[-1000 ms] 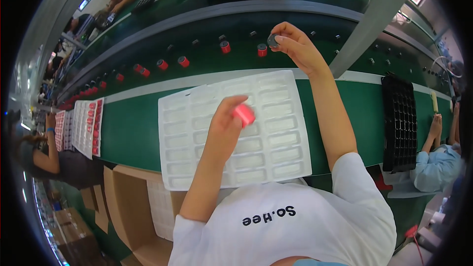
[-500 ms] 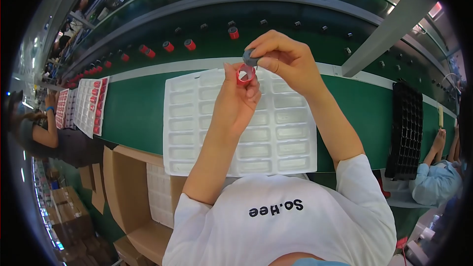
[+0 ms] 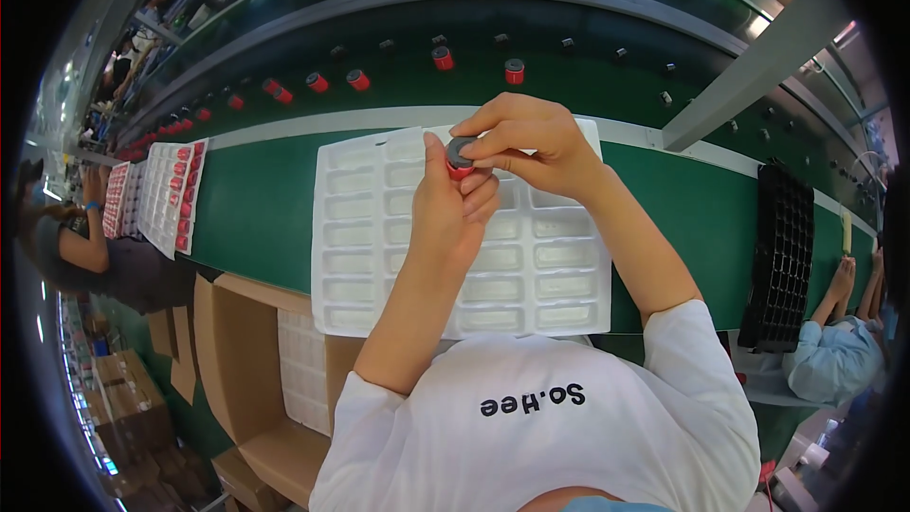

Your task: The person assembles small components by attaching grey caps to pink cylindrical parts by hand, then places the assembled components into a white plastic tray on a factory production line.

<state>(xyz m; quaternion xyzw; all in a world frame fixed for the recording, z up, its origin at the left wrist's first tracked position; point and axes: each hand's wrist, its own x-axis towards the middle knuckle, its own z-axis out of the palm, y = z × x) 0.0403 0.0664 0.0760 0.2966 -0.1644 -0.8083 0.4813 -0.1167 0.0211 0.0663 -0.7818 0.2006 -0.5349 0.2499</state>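
My left hand (image 3: pixel 456 201) is wrapped round a small red cylindrical container (image 3: pixel 459 173), holding it over the far part of the white tray. A dark grey round cap (image 3: pixel 461 150) sits over the container's top, with the fingers of my right hand (image 3: pixel 542 144) closed on it. How far the cap is seated on the container cannot be made out. Below both hands lies the white moulded plastic tray (image 3: pixel 488 289), with rows of oblong pockets; the pockets that show have nothing in them.
Beyond the tray, red containers with dark tops (image 3: pixel 443 59) and small metallic pieces (image 3: pixel 568 43) stand along the green belt. White trays with red pieces (image 3: pixel 171 194) lie left, a black tray (image 3: pixel 779 256) right. A grey post (image 3: pixel 749 47) slants at right. Cardboard box (image 3: pixel 227 360) below left.
My right hand has brought the grey cap down and left onto the red container, whose open mouth showed before. Another capped red container now shows on the belt beyond my right hand.
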